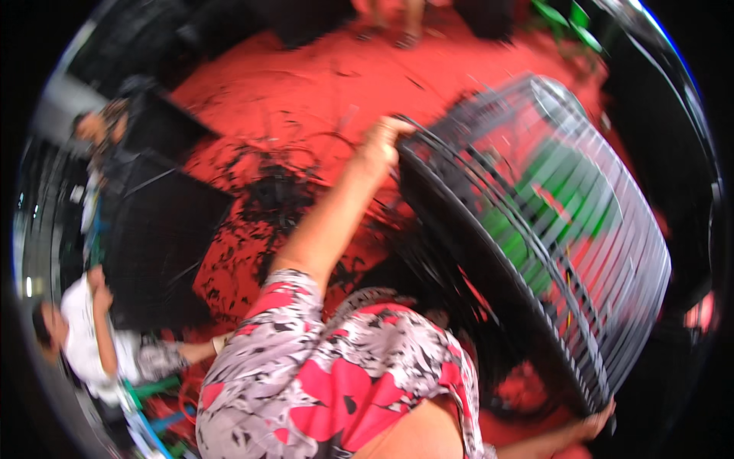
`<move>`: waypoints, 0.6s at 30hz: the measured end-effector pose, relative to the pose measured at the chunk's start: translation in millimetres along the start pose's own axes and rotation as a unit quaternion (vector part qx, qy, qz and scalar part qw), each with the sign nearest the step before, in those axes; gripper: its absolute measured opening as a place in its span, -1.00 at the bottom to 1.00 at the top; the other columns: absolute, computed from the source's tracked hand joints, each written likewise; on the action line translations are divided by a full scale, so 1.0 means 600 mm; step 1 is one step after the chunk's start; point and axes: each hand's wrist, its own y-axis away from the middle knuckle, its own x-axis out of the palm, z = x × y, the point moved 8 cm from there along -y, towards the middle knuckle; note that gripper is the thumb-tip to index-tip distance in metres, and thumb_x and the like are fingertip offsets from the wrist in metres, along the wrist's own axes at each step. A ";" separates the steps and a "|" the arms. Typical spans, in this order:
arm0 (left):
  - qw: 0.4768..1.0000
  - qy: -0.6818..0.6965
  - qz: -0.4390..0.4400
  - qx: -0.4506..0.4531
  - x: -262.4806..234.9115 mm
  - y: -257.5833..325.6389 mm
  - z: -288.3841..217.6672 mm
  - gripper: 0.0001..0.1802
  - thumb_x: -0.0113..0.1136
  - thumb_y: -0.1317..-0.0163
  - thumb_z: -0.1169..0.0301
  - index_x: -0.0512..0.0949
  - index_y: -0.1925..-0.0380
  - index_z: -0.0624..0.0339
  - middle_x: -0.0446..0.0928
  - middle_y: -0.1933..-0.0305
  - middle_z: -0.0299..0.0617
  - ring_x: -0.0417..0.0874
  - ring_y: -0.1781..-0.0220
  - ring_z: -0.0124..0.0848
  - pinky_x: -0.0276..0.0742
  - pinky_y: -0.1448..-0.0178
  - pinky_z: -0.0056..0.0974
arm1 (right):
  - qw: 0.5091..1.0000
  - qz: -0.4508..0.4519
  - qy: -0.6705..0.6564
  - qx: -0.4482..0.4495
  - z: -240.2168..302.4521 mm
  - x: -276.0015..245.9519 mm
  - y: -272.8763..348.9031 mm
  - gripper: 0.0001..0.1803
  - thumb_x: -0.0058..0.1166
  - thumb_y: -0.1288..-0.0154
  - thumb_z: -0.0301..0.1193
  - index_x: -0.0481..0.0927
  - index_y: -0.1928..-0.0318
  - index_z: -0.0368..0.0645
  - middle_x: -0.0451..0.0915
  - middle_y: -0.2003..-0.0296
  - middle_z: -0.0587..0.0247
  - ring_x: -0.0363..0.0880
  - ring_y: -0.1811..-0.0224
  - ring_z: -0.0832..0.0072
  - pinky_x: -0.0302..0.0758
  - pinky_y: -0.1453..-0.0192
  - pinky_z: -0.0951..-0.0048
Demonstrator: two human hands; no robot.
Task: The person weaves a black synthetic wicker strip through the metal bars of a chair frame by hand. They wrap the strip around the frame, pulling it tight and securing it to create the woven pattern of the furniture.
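red floor (306,84) everywhere here, a big red mat or carpet littered with black scraps and loose wire bits, dark walls and black panels round the edges.

main thing is a big round fan guard (535,229), a wire cage with a thick black rim, tilted up off the floor and held between both arms. the left hand (380,145) has its fingers curled tight over the top of the rim, pressed together around the wire. the right hand (596,421) is down at the bottom edge, fingers wrapped on the lower rim as far as i can see, though it's small and blurry there. through the grille, beyond the fingers, you can see green and red stuff but i can't tell what it is.

risk wise i'd say: the whole frame is motion smeared, so the cage is probably swinging, and with only two rim grips far apart it could twist out of the lower hand or catch fingers between the wires. the loose scraps underfoot could snag or trip too.

below the left fingers there's a black tangle of wire (283,191) on the floor, and further left black boards (164,229). another person in a white shirt (84,336) sits at the far left, well apart.
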 end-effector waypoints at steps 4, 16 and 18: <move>0.994 0.034 0.043 0.091 0.021 -0.070 0.031 -0.86 0.28 0.12 0.44 0.57 0.49 0.15 0.56 0.47 -0.24 0.53 0.44 -0.37 0.47 0.21 -0.25 | 0.966 -0.038 -0.199 0.162 0.126 0.048 -0.014 -0.51 -0.45 -0.35 -0.26 0.57 0.14 -0.28 0.52 0.09 0.02 0.49 0.07 0.28 0.41 -0.05 0.31; 0.998 0.016 -0.053 -0.042 -0.001 -0.049 0.047 -0.93 0.22 0.08 0.53 0.54 0.54 0.27 0.52 0.55 -0.13 0.48 0.57 -0.33 0.43 0.44 -0.24 | 0.915 0.070 -0.338 0.206 0.300 0.150 -0.016 -0.56 -0.41 -0.30 -0.32 0.57 0.15 -0.29 0.54 0.13 0.01 0.51 0.09 0.27 0.42 -0.04 0.36; 0.997 0.013 -0.054 -0.046 -0.004 -0.046 0.047 -0.93 0.23 0.09 0.53 0.54 0.55 0.26 0.52 0.55 -0.15 0.48 0.57 -0.34 0.43 0.44 -0.25 | 0.914 0.074 -0.343 0.205 0.308 0.147 -0.013 -0.56 -0.40 -0.29 -0.33 0.57 0.16 -0.30 0.55 0.13 0.01 0.52 0.09 0.27 0.43 -0.04 0.37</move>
